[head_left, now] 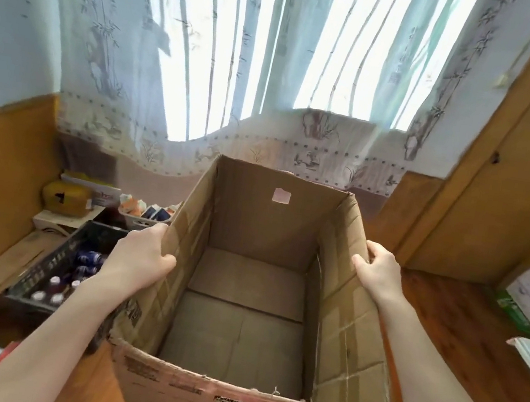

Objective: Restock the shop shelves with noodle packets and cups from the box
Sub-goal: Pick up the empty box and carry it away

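The worn brown cardboard box (252, 298) fills the middle of the view, open at the top, and nothing shows inside it: only the bare bottom flaps. No noodle packets or cups are visible anywhere, so the unloading looks finished, and the step in hand seems to be carrying or putting away the emptied box.

The left hand (141, 258) grips the rim of the box's 9 o'clock wall, fingers (167, 259) curled over the edge and closed on the cardboard. The right hand (379, 269) clamps the 3 o'clock wall the same way, thumb inside, fingers folded over the outside of the rim.

The box's long axis runs from 6 o'clock to 12 o'clock, away from the person, its mouth turned up toward the camera. Whether it rests on anything or is held in the air cannot be told.

At 9 o'clock, beside the box, sits a dark plastic crate of capped bottles (59, 277); a pale patterned curtain (243, 60) hangs at 12 o'clock.

The next move probably calls for an even two-handed hold while the box is set down clear of the crate; the soft, creased walls could buckle.
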The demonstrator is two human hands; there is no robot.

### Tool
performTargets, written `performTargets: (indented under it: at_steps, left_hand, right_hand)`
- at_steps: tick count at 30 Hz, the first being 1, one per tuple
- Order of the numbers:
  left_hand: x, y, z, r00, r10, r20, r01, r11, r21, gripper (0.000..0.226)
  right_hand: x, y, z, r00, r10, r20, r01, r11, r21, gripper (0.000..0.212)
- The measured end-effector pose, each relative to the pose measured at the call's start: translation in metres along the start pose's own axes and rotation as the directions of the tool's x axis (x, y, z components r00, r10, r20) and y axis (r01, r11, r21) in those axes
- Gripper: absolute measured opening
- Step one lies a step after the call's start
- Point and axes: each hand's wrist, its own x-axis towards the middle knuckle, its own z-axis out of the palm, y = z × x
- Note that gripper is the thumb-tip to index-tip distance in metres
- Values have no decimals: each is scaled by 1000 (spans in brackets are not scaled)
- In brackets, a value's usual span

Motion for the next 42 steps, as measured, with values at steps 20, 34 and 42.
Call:
performTargets:
  at_steps: [20,34,42]
  left_hand:
    - [393,19,113,990,-144,14,144,989,-45,37]
    - [539,-15,165,851,-523,-34,508,839,-194,46]
    - [588,-62,174,722,-692,-26,674,710,-203,38]
  right_hand:
    - [401,-35,172,989,46,138,-41,998,-37,45]
    - [618,-115,353,894,-66,444,96,994,-46,34]
    - [671,-164,476,827,-187,530,249,967,-47,30]
